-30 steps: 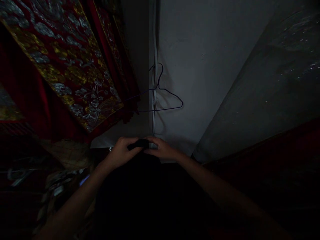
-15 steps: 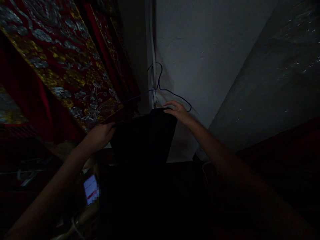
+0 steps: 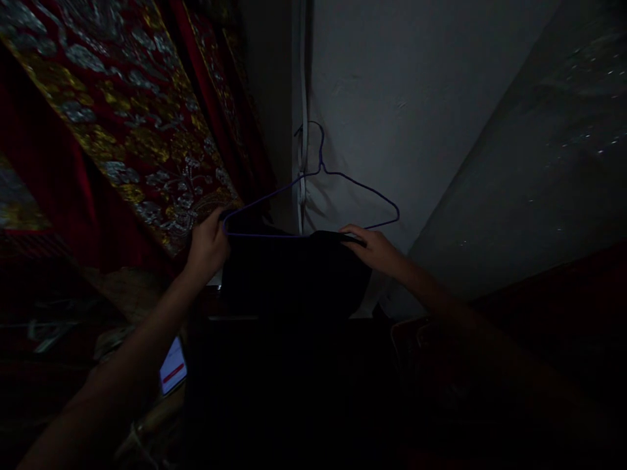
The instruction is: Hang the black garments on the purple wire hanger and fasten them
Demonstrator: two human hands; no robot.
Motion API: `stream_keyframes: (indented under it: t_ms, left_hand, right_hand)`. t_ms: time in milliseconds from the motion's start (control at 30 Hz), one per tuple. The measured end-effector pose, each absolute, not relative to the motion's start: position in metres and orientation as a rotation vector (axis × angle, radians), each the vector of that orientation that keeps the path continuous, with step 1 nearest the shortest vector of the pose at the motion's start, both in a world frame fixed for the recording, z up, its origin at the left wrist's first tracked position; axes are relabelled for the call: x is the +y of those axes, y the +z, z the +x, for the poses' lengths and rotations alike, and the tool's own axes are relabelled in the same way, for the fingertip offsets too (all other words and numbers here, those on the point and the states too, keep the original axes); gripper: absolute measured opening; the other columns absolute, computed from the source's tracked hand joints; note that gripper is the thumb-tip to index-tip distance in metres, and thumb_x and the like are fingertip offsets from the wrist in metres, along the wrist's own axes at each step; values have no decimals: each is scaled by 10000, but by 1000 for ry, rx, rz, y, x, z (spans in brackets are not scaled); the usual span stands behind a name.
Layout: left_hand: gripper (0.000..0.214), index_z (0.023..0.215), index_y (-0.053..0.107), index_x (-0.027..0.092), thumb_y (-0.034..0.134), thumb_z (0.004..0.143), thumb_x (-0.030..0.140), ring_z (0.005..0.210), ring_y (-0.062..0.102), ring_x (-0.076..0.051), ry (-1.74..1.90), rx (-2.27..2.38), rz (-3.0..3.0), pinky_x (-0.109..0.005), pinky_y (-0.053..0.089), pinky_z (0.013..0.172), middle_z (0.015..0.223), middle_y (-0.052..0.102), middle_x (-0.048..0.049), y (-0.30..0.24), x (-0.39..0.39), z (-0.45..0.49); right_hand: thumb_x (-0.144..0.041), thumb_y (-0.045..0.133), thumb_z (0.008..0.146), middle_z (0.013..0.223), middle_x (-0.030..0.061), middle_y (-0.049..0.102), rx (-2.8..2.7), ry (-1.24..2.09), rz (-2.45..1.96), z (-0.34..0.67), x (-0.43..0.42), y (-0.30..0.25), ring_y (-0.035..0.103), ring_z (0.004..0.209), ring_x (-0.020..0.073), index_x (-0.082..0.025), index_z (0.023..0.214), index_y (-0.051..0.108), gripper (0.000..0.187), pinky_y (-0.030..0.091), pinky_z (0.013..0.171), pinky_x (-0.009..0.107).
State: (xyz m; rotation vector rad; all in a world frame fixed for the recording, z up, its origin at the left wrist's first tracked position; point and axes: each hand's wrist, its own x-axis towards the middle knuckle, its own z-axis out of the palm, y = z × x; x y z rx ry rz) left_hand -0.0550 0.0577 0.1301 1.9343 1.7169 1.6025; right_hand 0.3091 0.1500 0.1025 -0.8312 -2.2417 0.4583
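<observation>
A thin blue wire hanger (image 3: pixel 362 187) hangs on the white wall in front of me. A black garment (image 3: pixel 289 274) is draped over its bottom bar and hangs down into shadow. My left hand (image 3: pixel 208 245) is closed on the garment's left top edge at the hanger's left corner. My right hand (image 3: pixel 375 248) grips the garment's right top edge just under the hanger's bar. The light is very dim.
Red cloths with gold and silver embroidery (image 3: pixel 132 124) hang at the left. A white cable strip (image 3: pixel 302 98) runs down the wall corner. A grey sparkly fabric (image 3: pixel 539 170) slopes at the right. A lit phone screen (image 3: pixel 172 373) lies low at the left.
Both hands rose from low in front of the wall and spread apart, bringing the black garment up to the hanger's bar. The hanger now faces me more squarely.
</observation>
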Motion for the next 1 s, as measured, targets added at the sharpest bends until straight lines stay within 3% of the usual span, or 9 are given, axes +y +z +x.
stream_keyframes:
  t_ms: [100,200,300,367,567,733,1000]
  left_hand:
    - [308,1142,646,195,439,954,325,500,519,-109,1780,1604,1855,-215,416,465,729,605,19,132,57,-38]
    - [303,1151,648,200,454,951,322,838,666,-179,1736,1509,1840,-285,566,727,1028,699,-38,116,46,-31]
    - [301,1121,660,191,457,980,362,1160,628,-245,1592,1502,1855,-406,497,1034,1236,689,-77,91,29,-33]
    - [317,1139,653,185,461,990,388,1240,595,-262,1585,1482,1842,-431,457,1088,1314,661,-102,81,20,-36]
    - [257,1101,624,207,517,920,357,1163,632,-237,1912,1500,1586,-380,540,972,1280,659,-83,96,36,-47]
    - [275,1031,656,174,485,846,283,1001,646,-213,1694,1609,1723,-347,532,912,1045,693,-59,103,77,-69]
    - [347,1072,701,135,389,934,195,942,636,-202,1420,1619,2189,-329,477,918,982,715,-64,168,113,-44]
  right_hand:
    - [-316,513,954,836,24,712,-2232,308,-931,316,142,116,636,721,179,-207,1012,692,218,424,682,281]
    - [-339,535,940,742,9,669,-2199,262,-1001,325,144,123,593,649,169,-210,937,684,197,382,627,277]
    - [-367,564,916,673,-5,620,-2162,322,-1031,328,145,122,563,613,164,-214,872,664,188,357,594,275]
    - [-353,579,894,659,-9,607,-2146,351,-1024,325,144,120,552,604,161,-217,840,656,165,348,584,273]
    - [-362,578,896,645,-19,568,-2145,478,-914,309,136,121,521,614,150,-208,759,607,208,345,579,266]
    - [-361,591,885,637,-21,537,-2117,426,-917,313,131,119,513,637,148,-207,701,571,241,353,598,269]
    - [-318,553,892,689,-21,549,-2112,609,-850,287,108,111,539,682,156,-213,751,568,177,407,640,273]
